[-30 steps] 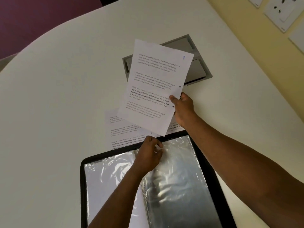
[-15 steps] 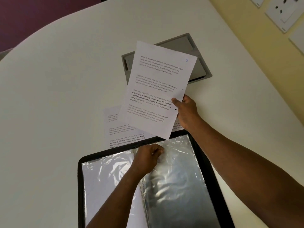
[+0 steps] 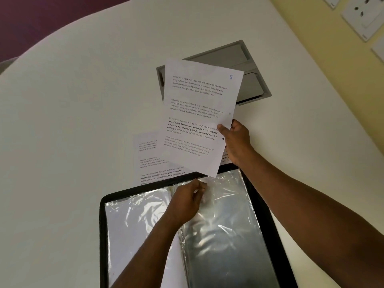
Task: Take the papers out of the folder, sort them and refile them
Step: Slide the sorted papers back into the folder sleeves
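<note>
- The right hand [image 3: 235, 140] has a pinch grip on the right edge of a printed sheet [image 3: 199, 115], raised above the tabletop [image 3: 79, 104], probably for reading.
- The left hand [image 3: 187, 201] pinches the top of a clear sleeve [image 3: 220, 221], likely opening it, in the black folder [image 3: 268, 213] at the near edge.
- More papers [image 3: 152, 161] lie flat beyond the folder.
- Legible text begins "Village life is a peaceful".

White table [image 3: 72, 113], yellow wall [image 3: 324, 50]

The held sheet [image 3: 197, 113] reads "Village life is a peaceful, close-knit…".
</note>
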Action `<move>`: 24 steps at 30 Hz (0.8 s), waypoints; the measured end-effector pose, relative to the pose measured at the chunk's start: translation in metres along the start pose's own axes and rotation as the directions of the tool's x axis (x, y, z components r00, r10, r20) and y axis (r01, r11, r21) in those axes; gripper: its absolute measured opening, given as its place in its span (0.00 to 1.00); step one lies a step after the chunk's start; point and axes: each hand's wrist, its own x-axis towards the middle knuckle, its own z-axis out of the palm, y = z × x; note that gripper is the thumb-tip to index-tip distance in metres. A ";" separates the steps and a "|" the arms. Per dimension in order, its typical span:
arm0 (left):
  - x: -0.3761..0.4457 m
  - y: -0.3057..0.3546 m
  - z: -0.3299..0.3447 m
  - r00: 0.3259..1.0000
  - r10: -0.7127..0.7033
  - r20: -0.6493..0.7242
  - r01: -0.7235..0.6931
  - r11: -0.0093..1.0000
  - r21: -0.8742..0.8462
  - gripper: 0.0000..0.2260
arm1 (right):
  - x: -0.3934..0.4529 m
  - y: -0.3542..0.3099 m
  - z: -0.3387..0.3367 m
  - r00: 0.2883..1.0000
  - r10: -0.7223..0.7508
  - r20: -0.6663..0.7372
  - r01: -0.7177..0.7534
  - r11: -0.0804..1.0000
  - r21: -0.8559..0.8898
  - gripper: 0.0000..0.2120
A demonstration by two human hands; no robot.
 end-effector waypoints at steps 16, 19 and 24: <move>-0.002 0.016 0.015 0.998 0.062 -0.011 -0.056 0.960 0.275 0.08 | 0.000 -0.010 -0.006 0.995 -0.033 -0.094 0.043 0.994 0.104 0.05; 0.000 0.018 0.019 0.993 0.110 -0.052 -0.091 0.953 0.288 0.06 | -0.005 -0.002 -0.001 0.999 -0.005 -0.044 0.011 0.992 0.126 0.05; 0.000 0.016 0.020 0.993 0.007 -0.116 0.017 0.979 0.202 0.05 | -0.013 0.012 -0.005 0.999 0.024 0.030 -0.024 1.000 -0.001 0.06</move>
